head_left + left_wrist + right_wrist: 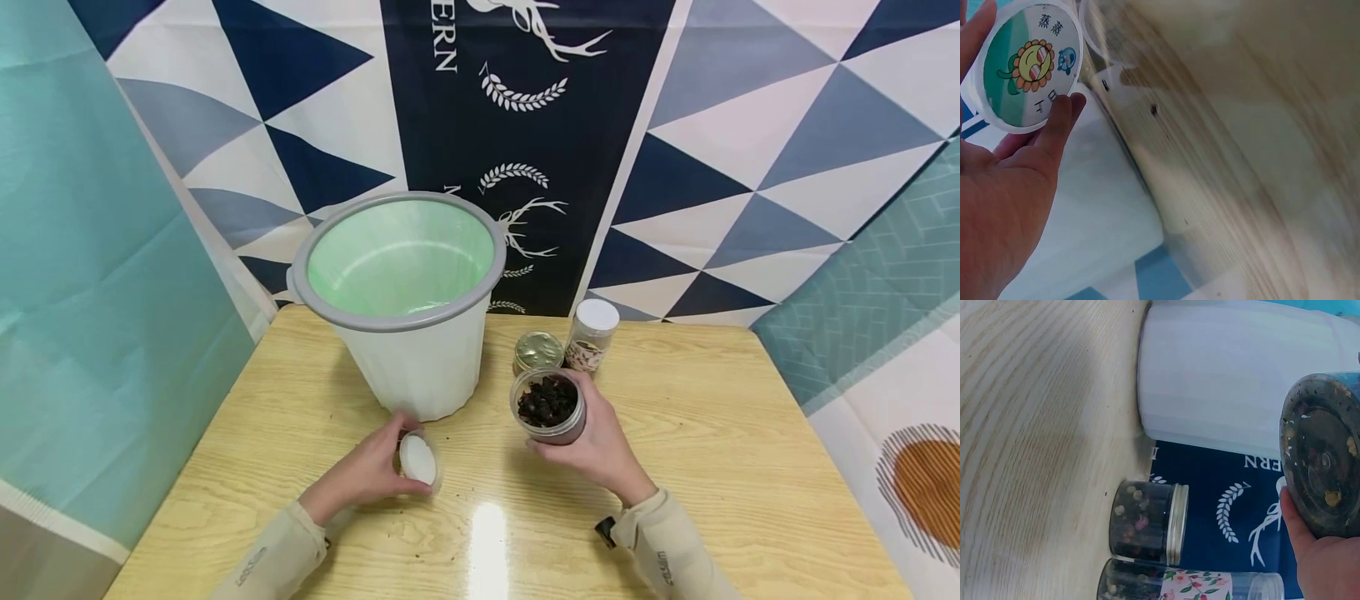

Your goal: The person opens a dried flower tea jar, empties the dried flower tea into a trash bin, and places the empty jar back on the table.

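Note:
My left hand (371, 469) grips a round white lid (417, 459) by its rim, low over the table in front of the bin. In the left wrist view the printed side of the lid (1034, 67) shows a cartoon sunflower. To the right, my right hand (600, 446) holds an uncovered clear jar (558, 431) round its side. Dark, shrivelled dried pieces (549, 401) fill it up close to the mouth. The jar's underside (1322, 459) faces the right wrist view, tilted and raised off the table, with dark contents pressed against it.
A white bin (420, 375) with a grey rim and green inside stands at the back left. Behind the held jar are a short jar with a gold lid (538, 350) and a tall white-capped jar (592, 333). Small dark crumbs dot the wooden table (712, 433).

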A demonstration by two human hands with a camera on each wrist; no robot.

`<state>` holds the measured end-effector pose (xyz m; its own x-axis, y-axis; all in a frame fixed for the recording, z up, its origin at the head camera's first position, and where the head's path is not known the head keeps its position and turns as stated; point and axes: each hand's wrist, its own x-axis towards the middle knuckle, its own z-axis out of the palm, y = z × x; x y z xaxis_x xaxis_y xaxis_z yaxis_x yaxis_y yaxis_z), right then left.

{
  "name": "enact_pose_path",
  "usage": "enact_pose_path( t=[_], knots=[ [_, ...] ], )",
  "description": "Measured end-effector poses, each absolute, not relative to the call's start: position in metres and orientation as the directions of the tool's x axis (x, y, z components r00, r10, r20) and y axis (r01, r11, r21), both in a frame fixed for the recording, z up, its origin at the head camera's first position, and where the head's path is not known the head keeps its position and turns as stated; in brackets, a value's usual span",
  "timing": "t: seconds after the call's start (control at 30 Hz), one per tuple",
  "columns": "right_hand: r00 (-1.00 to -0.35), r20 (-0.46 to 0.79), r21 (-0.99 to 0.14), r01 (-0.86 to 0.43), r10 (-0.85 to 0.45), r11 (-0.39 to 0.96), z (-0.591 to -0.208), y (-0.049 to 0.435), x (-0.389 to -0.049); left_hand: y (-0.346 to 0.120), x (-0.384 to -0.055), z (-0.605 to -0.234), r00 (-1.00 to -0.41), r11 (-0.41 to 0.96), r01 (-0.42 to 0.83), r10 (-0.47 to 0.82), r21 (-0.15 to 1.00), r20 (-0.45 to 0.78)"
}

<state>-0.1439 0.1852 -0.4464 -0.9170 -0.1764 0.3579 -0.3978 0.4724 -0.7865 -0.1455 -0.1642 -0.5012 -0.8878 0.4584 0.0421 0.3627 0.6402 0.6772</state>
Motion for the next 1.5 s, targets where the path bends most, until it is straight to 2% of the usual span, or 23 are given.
enact_pose_path(
  t=[0.3, 0.83, 1.5],
  knots=[
    [-0.913, 0.378, -0.794, -0.404, -0.152, 0.455, -0.438, 0.19, -0.146, -0.182, -0.144, -0.506, -0.93, 0.735, 0.322, 0.363, 0.596, 0.055],
    [-0.908, 0.41, -0.79, -0.403, -0.09, 0.462, -0.414, 0.21, -0.15, -0.2, -0.151, -0.508, -0.936, 0.829, 0.349, 0.332, 0.438, 0.117],
    [-0.923, 0.378, -0.82, -0.371, -0.074, 0.436, -0.42, 0.215, -0.152, -0.203, -0.148, -0.513, -0.947, 0.849, 0.312, 0.312, 0.427, 0.072]
  ],
)
